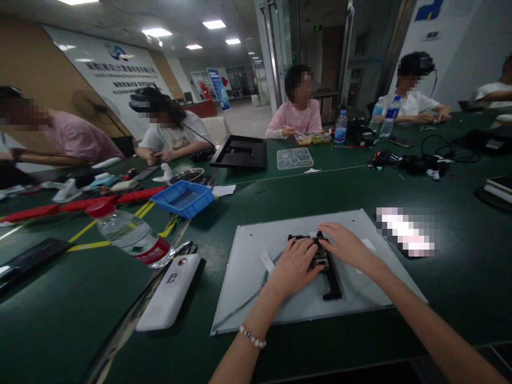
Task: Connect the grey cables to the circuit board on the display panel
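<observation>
Black frame (331, 282) — white device (166, 301), "B"-like mark (172, 278)

The bracket (333, 279) lies on the panel (246, 266), lower centre frame; the bottle (128, 234) and tray (184, 199) stand centre left.

On the green table (340, 186), a red-capped water bottle (134, 234) is just beside a white oblong device (170, 293). Beyond them sits a blue plastic basket (184, 198), with a white paper scrap (224, 190) near it. Farther back, a black rectangular tray (236, 156) lies left of a clear plastic lid (295, 159). Across the table, a person in a pink top (298, 117) sits at a food container (314, 142), a blue-labelled bottle (341, 129) near it.
</observation>
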Available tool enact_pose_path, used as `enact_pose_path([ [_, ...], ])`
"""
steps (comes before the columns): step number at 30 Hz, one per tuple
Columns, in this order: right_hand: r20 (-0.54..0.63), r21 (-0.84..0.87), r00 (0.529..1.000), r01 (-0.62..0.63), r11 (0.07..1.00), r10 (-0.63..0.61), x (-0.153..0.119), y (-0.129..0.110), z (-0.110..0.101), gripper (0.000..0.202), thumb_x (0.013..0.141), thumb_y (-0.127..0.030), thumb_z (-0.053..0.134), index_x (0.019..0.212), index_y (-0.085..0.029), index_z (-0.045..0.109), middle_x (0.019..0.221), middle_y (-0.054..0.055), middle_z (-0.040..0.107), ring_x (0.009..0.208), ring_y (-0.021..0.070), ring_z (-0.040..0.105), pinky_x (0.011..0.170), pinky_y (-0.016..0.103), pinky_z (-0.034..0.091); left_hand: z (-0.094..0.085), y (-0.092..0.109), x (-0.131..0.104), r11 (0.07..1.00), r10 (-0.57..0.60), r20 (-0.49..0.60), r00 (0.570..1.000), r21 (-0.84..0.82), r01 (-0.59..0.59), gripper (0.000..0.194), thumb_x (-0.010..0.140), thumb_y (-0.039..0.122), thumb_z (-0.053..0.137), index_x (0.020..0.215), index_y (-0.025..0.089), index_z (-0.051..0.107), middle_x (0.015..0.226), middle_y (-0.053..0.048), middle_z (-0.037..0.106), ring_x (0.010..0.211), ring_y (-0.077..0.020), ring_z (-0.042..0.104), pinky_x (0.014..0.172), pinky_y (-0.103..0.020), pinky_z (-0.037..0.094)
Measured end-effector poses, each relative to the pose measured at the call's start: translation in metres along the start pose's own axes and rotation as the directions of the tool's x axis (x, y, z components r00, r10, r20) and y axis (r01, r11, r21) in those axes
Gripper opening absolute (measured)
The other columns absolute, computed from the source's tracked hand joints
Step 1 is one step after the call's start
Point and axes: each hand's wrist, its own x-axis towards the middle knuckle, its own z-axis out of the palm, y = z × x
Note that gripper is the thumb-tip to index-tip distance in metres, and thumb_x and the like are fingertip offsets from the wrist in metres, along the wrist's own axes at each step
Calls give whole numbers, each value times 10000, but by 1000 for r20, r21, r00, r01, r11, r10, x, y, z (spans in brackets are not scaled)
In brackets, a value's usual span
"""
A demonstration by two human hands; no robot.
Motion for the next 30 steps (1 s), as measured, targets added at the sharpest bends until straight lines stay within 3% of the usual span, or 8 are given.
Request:
enact_pose_path([
  [5, 121, -144, 992, 1, 990, 17, 25, -13, 12, 207, 858, -176, 459, 971, -171, 632, 1030, 87, 631, 1009, 194, 544, 885, 307, 407, 1, -1, 0, 1000, 11, 13, 1000, -8, -11, 393, 876, 387, 469, 1217, 200, 421, 1254, -67, 481, 1186, -227, 415, 1048, -430, 255],
  [9, 98, -242, 993, -38, 970, 64, 29, -15, 18, 213, 879, -165, 435, 861, -177, 648, 899, 72, 652, 899, 182, 578, 805, 273, 421, 3, -1, 0, 1000, 7, 7, 1000, -12, -7, 398, 878, 399, 465, 1217, 196, 421, 1228, -67, 496, 1173, -228, 428, 1050, -437, 249],
  [14, -3, -198, 999, -54, 979, 54, 22, -9, 16, 220, 891, -180, 432, 933, -196, 647, 962, 53, 649, 925, 162, 572, 821, 254, 413, 4, -2, 0, 1000, 8, 16, 1000, -14, -7, 389, 887, 395, 448, 1219, 194, 425, 1219, -70, 501, 1166, -229, 434, 1051, -437, 247],
  [19, -115, -245, 984, -164, 955, 139, 10, 13, 2, 238, 895, -206, 431, 1016, -206, 636, 1022, 51, 645, 955, 183, 567, 828, 280, 416, 1, -2, 0, 1000, 7, 35, 999, -10, -7, 431, 883, 431, 435, 1246, 199, 415, 1267, -73, 471, 1194, -233, 411, 1065, -440, 231],
  [24, -80, -269, 978, -208, 940, 194, 6, 25, 0, 240, 889, -198, 439, 1010, -212, 646, 987, 51, 661, 942, 184, 586, 815, 277, 425, 0, -9, -3, 999, -41, 39, 998, 35, 40, 600, 849, 551, 411, 1333, 205, 335, 1394, -86, 347, 1301, -270, 271, 1086, -473, 177],
  [30, -71, -163, 986, -161, 973, 151, 11, 11, 9, 263, 884, -168, 430, 1045, -213, 633, 1039, 42, 653, 955, 162, 589, 844, 260, 424, 6, -17, -7, 989, -127, 96, 987, 88, 118, 725, 821, 652, 343, 1386, 205, 261, 1461, -103, 233, 1345, -316, 155, 1073, -532, 148],
])
